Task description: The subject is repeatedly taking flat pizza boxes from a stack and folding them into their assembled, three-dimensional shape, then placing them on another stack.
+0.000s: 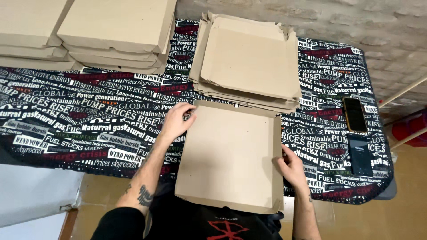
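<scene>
I have a flat brown cardboard box piece (229, 155) in front of me, and it lies on the near edge of the table (66, 115) with its bottom part sticking out over my lap. My left hand (177, 120) is at its top left corner, with my fingers curled on the folded-up side there. My right hand (292, 166) is on the right side, lower down, and my fingers pinch that thin raised wall. Both hands are partly closed on the cardboard, but I cannot tell how tight the hold is from here. I think this piece is very light and a bit bendy, so it may flop if I lift it by 1 corner. The walls are thin and could crease or tear, so the best place to hold is along the fold lines, 1 hand on each side. It feels dry, not slippery, I would guess. Just behind it is a stack of flat cardboard pieces (249, 62). Far to the left are finished closed boxes (115, 26) in piles. To my right lie 2 phones (355, 114) on the cloth.
</scene>
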